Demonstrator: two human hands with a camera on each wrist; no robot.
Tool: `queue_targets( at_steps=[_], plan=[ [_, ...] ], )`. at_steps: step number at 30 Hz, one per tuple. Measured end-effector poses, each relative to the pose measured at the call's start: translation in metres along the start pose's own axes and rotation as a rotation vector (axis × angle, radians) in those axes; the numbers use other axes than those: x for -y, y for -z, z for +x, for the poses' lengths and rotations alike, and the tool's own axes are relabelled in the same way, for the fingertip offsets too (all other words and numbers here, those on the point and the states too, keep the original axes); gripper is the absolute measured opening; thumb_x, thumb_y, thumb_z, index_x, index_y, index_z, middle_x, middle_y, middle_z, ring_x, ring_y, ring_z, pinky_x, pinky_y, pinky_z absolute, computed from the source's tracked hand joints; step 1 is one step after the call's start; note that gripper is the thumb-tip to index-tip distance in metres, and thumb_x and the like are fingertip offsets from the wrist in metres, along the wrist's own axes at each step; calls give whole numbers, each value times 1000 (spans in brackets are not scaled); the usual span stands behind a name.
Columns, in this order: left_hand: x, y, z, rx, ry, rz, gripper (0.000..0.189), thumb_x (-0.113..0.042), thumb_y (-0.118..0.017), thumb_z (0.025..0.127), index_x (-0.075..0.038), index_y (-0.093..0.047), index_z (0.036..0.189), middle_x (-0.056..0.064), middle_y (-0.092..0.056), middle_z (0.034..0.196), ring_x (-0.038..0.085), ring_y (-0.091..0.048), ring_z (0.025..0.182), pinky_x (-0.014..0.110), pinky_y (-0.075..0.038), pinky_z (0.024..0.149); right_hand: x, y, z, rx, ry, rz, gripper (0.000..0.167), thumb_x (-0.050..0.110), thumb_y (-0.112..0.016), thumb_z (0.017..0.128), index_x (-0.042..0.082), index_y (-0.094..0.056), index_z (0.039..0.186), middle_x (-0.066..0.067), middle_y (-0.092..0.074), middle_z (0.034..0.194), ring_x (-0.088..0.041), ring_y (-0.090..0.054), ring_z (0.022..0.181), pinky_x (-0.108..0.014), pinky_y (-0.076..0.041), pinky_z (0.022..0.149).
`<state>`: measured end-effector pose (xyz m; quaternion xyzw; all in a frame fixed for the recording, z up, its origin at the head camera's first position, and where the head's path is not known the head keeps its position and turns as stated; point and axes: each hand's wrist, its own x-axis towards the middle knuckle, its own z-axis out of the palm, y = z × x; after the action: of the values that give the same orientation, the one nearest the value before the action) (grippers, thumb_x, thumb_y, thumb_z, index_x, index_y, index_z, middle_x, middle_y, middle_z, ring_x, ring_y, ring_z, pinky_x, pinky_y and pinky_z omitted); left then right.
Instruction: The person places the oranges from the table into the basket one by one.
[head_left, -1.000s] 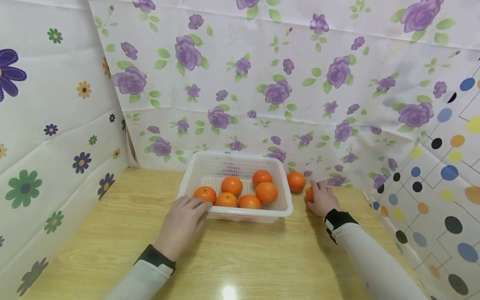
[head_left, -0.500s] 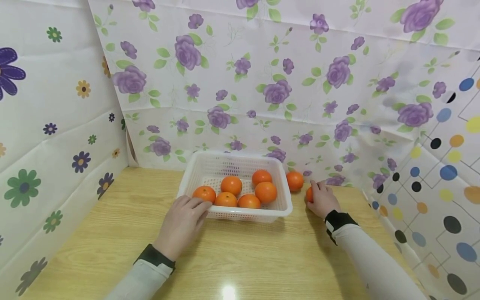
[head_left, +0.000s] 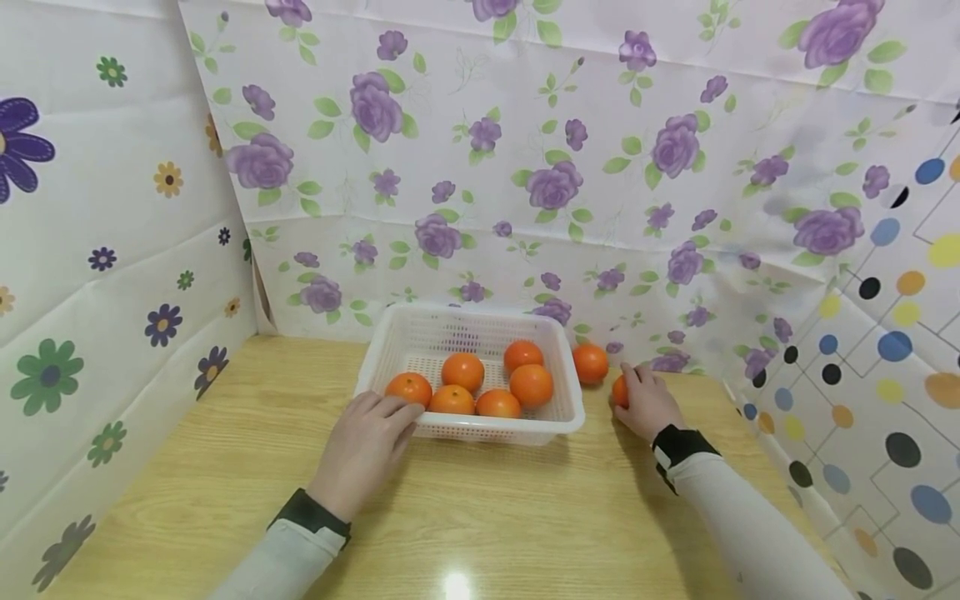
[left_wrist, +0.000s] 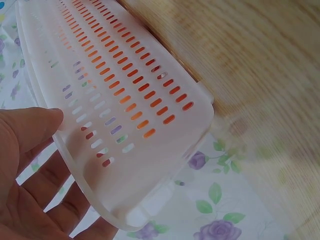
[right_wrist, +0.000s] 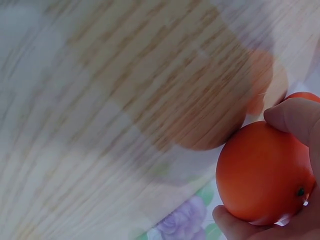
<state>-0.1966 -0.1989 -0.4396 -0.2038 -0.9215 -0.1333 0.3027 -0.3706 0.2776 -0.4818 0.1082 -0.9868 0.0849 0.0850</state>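
A white perforated plastic basket (head_left: 480, 423) stands on the wooden table with several oranges (head_left: 462, 372) inside. At its front left corner my left hand (head_left: 367, 450) grips the rim; in the left wrist view the thumb (left_wrist: 40, 125) lies on the outer side and the other fingers reach over the edge. Right of the basket, my right hand (head_left: 651, 402) holds an orange (right_wrist: 262, 172) between thumb and fingers, low at the table. Most of that orange is hidden by the hand in the head view. Another orange (head_left: 591, 364) sits between the basket and my right hand.
Floral sheeting (head_left: 480, 167) hangs right behind the basket. Patterned sheets also close off the left side (head_left: 112, 275) and the right side (head_left: 892, 358). The wooden table (head_left: 480, 508) extends in front of the basket.
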Motion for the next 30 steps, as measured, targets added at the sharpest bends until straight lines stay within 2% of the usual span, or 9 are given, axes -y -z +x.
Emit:
queue_targets(
  at_steps=[7, 12, 16, 22, 30],
  plan=[
    [0, -1, 1, -6, -6, -8, 31, -10, -93, 91, -15, -82, 120, 4, -80, 115, 26, -66, 98, 44, -55, 92, 2, 8, -11, -32, -1, 58, 82, 18, -87, 93, -1, -45, 160, -39, -44, 147, -61, -55, 123, -75, -51, 104],
    [1, 0, 2, -18, -20, -12, 30, -10, -92, 91, -14, -83, 119, 4, -80, 114, 27, -66, 98, 44, -56, 92, 4, 13, -18, -57, 4, 83, 84, 21, -88, 94, 6, -44, 164, -38, -43, 147, -61, -56, 122, -76, -52, 103],
    [1, 1, 2, -19, -21, -11, 29, -10, -91, 92, -14, -82, 119, 4, -80, 113, 26, -66, 97, 43, -55, 91, 10, 19, -23, -95, 37, 100, 84, 20, -88, 94, 9, -45, 165, -36, -48, 145, -58, -58, 121, -75, -53, 100],
    [0, 1, 1, -12, -13, -12, 28, -9, -91, 93, -14, -82, 119, 4, -79, 113, 26, -65, 97, 43, -54, 90, 31, 32, -35, -121, 78, 144, 80, 18, -89, 95, 8, -47, 163, -34, -52, 141, -54, -60, 117, -71, -55, 100],
    [1, 0, 1, -9, -14, -11, 28, -9, -91, 92, -14, -82, 119, 4, -79, 113, 27, -65, 97, 43, -54, 91, 48, 39, -41, -201, 182, 164, 74, 13, -94, 89, 5, -54, 152, -32, -56, 136, -52, -63, 113, -70, -57, 97]
  ],
)
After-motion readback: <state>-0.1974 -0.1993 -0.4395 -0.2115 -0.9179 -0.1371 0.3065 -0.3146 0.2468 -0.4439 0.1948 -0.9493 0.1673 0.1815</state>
